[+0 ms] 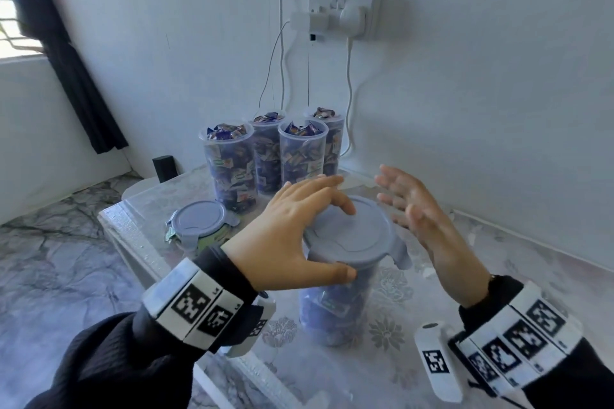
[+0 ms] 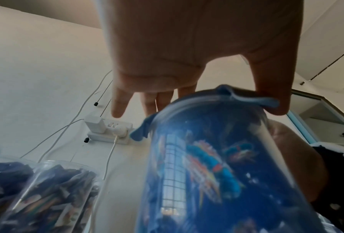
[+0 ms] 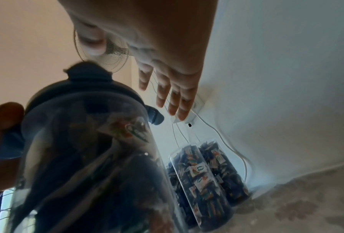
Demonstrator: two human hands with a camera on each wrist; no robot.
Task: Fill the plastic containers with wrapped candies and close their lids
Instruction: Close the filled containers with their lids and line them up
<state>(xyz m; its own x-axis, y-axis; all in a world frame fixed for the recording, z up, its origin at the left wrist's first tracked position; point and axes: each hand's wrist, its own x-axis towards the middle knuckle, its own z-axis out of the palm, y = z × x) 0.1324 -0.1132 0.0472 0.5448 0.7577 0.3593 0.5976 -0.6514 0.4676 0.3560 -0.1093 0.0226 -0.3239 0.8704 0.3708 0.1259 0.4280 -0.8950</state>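
A tall clear container (image 1: 335, 312) packed with blue wrapped candies stands upright in the middle of the table. A grey-blue lid (image 1: 362, 236) with side flaps sits on it. My left hand (image 1: 295, 236) lies over the lid's left half, fingers stretched across the top. Its thumb rests on the front flap (image 2: 247, 97), as the left wrist view shows. My right hand (image 1: 418, 209) hovers just right of the lid, fingers straight, holding nothing. From the right wrist, the container (image 3: 87, 149) fills the left side and that hand (image 3: 167, 66) is clear of the lid (image 3: 83, 88).
Several lidless containers (image 1: 229, 163) full of candies stand grouped at the back by the wall. A second lid (image 1: 199, 219) lies at the table's left with a green wrapper beside it. Charger cables hang from a wall socket (image 1: 342, 15). The table edge (image 1: 133, 242) runs along the left.
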